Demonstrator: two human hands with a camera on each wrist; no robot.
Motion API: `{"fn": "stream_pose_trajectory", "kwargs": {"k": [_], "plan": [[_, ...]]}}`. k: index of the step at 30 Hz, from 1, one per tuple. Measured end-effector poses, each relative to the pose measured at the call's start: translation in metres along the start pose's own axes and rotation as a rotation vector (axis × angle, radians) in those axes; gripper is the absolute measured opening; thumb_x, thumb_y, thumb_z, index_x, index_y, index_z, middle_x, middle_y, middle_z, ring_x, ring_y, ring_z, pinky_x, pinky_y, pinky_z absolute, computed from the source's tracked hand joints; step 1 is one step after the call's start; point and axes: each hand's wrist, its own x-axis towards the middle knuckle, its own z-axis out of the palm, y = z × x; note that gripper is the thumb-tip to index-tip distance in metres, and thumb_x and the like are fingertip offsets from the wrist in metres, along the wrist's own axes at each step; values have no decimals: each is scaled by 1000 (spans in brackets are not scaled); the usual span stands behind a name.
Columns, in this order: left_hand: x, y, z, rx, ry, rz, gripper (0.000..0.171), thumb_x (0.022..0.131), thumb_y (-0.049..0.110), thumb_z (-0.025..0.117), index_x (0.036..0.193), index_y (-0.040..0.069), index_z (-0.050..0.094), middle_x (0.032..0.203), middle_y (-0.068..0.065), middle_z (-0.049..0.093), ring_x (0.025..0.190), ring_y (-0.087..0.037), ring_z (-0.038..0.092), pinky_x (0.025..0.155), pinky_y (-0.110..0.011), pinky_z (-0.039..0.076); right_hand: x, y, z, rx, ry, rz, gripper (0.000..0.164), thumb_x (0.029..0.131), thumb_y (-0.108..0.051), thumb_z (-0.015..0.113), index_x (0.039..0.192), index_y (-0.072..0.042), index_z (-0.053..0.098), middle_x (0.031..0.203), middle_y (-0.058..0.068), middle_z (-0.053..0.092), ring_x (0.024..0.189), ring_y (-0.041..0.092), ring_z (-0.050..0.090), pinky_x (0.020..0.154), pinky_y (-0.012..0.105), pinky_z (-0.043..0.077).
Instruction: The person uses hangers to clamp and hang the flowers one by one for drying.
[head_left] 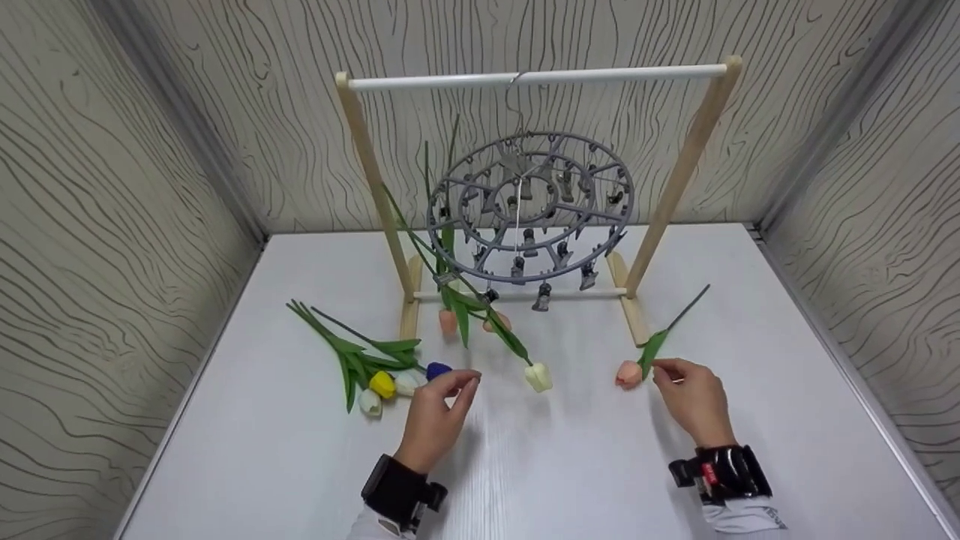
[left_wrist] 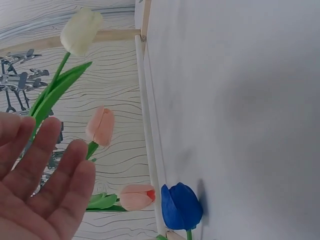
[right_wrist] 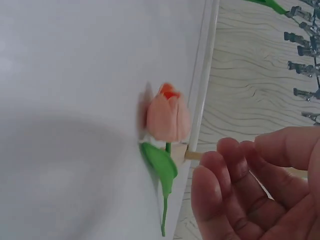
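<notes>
My left hand [head_left: 441, 416] is held over the table, its fingers loosely bent and nothing between them. Just left of it lie a blue tulip [head_left: 437, 370], a yellow tulip [head_left: 382, 384] and white tulips [head_left: 370, 403]. On the right, a single pink tulip [right_wrist: 168, 116] lies on the table with its green leaf. Beside that leaf is my right hand [head_left: 694, 401], loosely curved and apart from the flower in the right wrist view. A white tulip [head_left: 538, 376] and two pink tulips [left_wrist: 100, 126] hang blooms down from the clip hanger [head_left: 531, 206].
The round grey hanger hangs by a hook from the white bar [head_left: 600, 75] of a wooden stand [head_left: 682, 176]. Several grey clips [head_left: 541, 297] dangle from its rings. Wood-grain panels [head_left: 285, 97] enclose the white table [head_left: 525, 480] at the back and sides.
</notes>
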Motion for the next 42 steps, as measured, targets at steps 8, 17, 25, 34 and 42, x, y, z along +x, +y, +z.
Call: {"fn": "stream_pose_trajectory", "kwargs": {"k": [8, 17, 25, 34, 42], "plan": [[-8, -1, 4, 9, 10, 19, 18, 106, 18, 65, 110, 7, 80, 103, -5, 82, 96, -20, 76, 87, -33, 62, 19, 29, -4, 9, -5, 97, 38, 104, -21, 59, 119, 11, 73, 97, 22, 80, 69, 8, 68, 59, 25, 50], [-16, 2, 6, -19, 11, 12, 19, 106, 21, 66, 108, 9, 81, 103, -4, 82, 96, -19, 75, 87, -33, 62, 41, 44, -9, -43, 13, 132, 42, 104, -24, 57, 116, 13, 72, 88, 20, 80, 65, 17, 69, 59, 29, 49], [-17, 9, 10, -5, 3, 26, 19, 106, 19, 65, 111, 9, 80, 104, -2, 82, 96, -15, 75, 87, -31, 61, 62, 41, -6, -98, 7, 154, 48, 104, -30, 58, 116, 14, 72, 89, 23, 79, 85, 40, 74, 65, 35, 51], [-20, 14, 12, 11, -12, 37, 17, 105, 17, 66, 110, 9, 80, 103, -2, 82, 94, -13, 74, 86, -31, 61, 80, 31, 2, -158, -37, 227, 50, 102, -32, 60, 108, 16, 73, 96, 31, 76, 86, 42, 70, 67, 39, 51], [-21, 23, 13, -19, -9, 41, 17, 106, 17, 65, 110, 10, 80, 103, -3, 82, 95, -13, 75, 87, -34, 62, 89, 28, 7, -192, -89, 212, 46, 100, -34, 64, 80, 7, 71, 64, 10, 61, 62, 25, 56, 51, 31, 41]]}}
